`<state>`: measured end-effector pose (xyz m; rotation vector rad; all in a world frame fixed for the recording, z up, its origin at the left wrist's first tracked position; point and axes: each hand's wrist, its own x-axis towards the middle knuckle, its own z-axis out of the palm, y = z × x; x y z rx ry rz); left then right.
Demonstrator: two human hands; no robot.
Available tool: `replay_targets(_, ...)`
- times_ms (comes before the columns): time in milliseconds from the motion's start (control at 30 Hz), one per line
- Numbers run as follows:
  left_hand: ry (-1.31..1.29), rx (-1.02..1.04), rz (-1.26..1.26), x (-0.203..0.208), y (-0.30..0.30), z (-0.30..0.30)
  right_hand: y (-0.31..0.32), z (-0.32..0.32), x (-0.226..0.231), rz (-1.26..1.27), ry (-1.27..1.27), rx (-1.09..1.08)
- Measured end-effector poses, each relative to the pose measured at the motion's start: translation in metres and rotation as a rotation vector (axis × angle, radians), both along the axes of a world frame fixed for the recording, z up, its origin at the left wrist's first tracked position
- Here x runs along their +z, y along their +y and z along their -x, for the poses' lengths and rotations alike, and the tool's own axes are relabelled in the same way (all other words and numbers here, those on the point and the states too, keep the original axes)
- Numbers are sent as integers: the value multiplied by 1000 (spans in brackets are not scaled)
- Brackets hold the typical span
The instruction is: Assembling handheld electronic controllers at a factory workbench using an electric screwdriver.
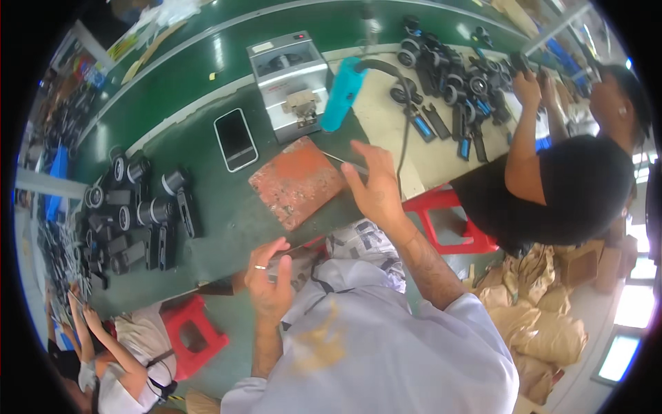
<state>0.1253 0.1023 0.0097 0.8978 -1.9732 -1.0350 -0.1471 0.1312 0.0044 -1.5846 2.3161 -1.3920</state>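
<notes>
My right hand (378, 188) is raised over the table's near edge, thumb and fingers apart, with nothing seen in it. Beside its fingers a thin metal rod (336, 159) reaches toward the worn reddish-orange pad (295, 181); I cannot tell whether they touch. My left hand (270, 283), a ring on one finger, hovers near my lap, thumb and fingers spread and holding nothing visible. Past the pad stands a grey metal machine (288, 86). A teal electric screwdriver (343, 93) with a black cable is upright beside it. A phone (236, 139) lies left of the pad.
Black parts with grey wheels (155, 214) are heaped on the left of the green table (214, 259). More wheeled black parts (452, 79) cover the right surface, where a co-worker (558, 165) handles one. Red stools (193, 334) and brown paper (531, 317) are nearby.
</notes>
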Motion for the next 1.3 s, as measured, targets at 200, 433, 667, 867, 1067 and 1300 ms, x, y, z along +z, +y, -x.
replay_targets(200,85,112,-64,23,-18,23,-81,8,39,239,-350,92)
replay_targets(433,230,-54,-133,70,-44,92,-79,38,32,214,-654,96)
replay_targets(667,518,-318,-340,83,-100,278,-3,88,36,200,-810,57)
replay_targets(867,-33,-281,296,24,-140,459,43,118,20,411,-860,17)
replay_targets(1067,-400,-176,368,-7,-147,523,65,127,22,319,-720,-16)
replay_targets(1300,-391,-156,63,-12,-150,535,82,130,11,426,-843,-24)
